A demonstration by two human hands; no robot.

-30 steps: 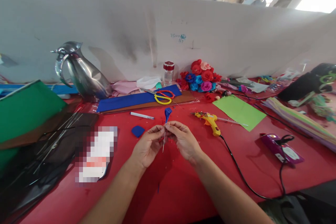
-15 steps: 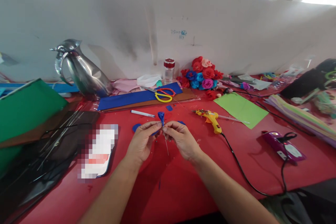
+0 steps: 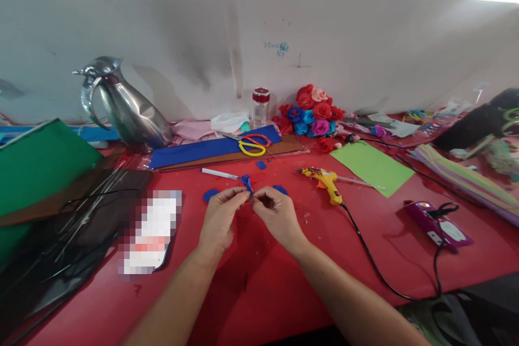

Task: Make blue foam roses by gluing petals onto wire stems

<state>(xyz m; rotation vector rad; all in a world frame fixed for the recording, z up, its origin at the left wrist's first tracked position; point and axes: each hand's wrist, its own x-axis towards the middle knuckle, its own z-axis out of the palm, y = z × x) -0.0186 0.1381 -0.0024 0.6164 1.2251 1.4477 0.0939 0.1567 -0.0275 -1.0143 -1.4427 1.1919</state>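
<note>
A small rolled blue flower bud stands between my hands, tilted a little to the left. My left hand is closed, with thumb and forefinger pinching the bud near its base. On the other side, my right hand is closed too, its thumb and fingertips pressed at the bud's lower end. The fingers hide that lower end, and the thin wire stem cannot be made out. Blue petal pieces lie just behind my right hand, and another blue piece rests behind my left. A white marker pen lies beyond them.
Scissors lie on a blue sheet behind. A yellow glue gun and purple power socket stand to the right, joined by a cord. Left are a phone, wires and a steel jug. Finished flowers sit against the wall.
The bud has tipped and shifted slightly to the left. The thin wire that hung below my fingers no longer shows, and my right hand has turned slightly.
</note>
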